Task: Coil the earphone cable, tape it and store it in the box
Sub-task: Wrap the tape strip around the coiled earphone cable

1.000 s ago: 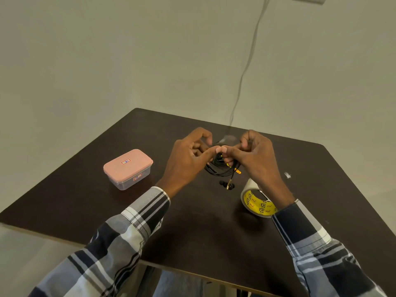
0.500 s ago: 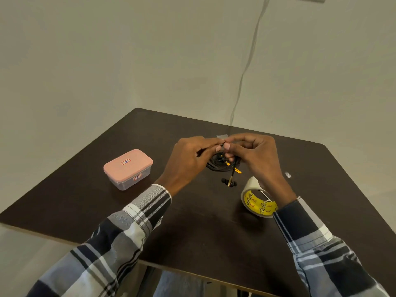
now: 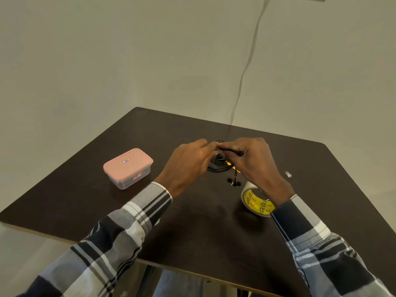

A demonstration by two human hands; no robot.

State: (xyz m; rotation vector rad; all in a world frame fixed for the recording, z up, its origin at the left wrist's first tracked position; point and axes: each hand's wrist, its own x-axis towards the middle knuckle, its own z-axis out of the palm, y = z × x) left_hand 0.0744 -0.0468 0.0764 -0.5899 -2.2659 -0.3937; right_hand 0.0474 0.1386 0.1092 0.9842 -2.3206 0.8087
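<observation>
Both hands meet over the middle of the dark table. My left hand and my right hand pinch the top of a coiled black earphone cable with yellow accents. The coil hangs below the fingers, and its two black earbuds dangle lower still. Whether a strip of tape lies under the fingertips cannot be seen. A roll of tape with a yellow printed core lies under my right wrist. The small box, clear with a pink lid, stands closed to the left.
A small white scrap lies on the table to the right of my right hand. A thin grey cord runs down the wall behind the table. The table's near edge is just below my forearms.
Both hands have closed in over the coil and turned knuckles up. My fingers now fold down over the top of the cable; the coil and earbuds hang much as before.
</observation>
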